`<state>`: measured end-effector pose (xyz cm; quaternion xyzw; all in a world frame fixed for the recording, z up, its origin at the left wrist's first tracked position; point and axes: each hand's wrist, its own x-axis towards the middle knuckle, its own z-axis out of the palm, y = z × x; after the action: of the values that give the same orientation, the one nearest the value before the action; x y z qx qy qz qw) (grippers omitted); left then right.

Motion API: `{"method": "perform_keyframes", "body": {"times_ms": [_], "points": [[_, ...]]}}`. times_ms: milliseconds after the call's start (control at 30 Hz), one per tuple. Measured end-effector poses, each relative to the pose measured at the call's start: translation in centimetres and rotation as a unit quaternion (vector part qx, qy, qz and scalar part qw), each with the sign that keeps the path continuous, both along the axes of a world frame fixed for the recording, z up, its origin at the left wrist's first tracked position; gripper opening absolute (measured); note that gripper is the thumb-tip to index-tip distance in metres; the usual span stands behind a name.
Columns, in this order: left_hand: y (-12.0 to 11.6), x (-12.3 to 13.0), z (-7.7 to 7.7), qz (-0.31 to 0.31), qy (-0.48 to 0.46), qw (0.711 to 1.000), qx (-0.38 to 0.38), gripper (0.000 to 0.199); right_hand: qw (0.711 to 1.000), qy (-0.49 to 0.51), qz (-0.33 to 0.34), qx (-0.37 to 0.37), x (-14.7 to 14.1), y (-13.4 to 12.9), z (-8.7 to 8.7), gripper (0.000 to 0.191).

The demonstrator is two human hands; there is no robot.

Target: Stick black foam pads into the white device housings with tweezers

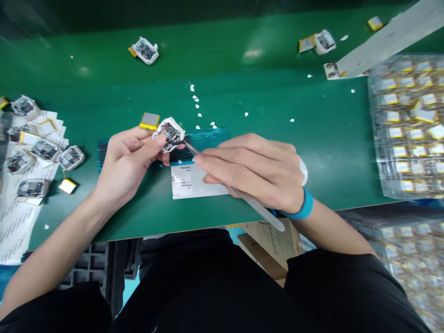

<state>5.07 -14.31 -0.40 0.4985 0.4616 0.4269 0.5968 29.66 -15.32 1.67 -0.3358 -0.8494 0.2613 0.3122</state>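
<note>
My left hand [133,155] pinches a white device housing [172,131] with an exposed circuit board, thumb on top and fingers below. A yellow-edged battery [150,120] sits beside the housing, just above my left fingers. My right hand [255,171], with a teal band at the wrist, is closed around metal tweezers [258,206]. Their tips reach the lower right edge of the housing. Under the hands lie a dark teal sheet [208,135] and a white label sheet [181,181], partly covered by my right hand.
Several open housings with batteries [45,149] lie on printed sheets at the left. Two more housings [146,51] [324,42] lie farther back. Small white pieces dot the green table [263,92]. A grey bracket [385,41] and a clear battery tray [379,152] stand at the right.
</note>
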Motion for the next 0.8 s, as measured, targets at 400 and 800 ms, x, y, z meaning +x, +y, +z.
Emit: {"method": "perform_keyframes", "body": {"times_ms": [400, 800], "points": [[-1.3, 1.1, 0.4, 0.109, -0.056, 0.990, -0.068, 0.028, 0.975, -0.049, 0.062, 0.210, -0.1, 0.3, -1.7, 0.016], [-1.6, 2.3, 0.7, 0.151, -0.036, 0.986, -0.058, 0.023, 0.929, -0.086, 0.063, 0.354, -0.2, -0.5, -1.3, 0.015]]}}
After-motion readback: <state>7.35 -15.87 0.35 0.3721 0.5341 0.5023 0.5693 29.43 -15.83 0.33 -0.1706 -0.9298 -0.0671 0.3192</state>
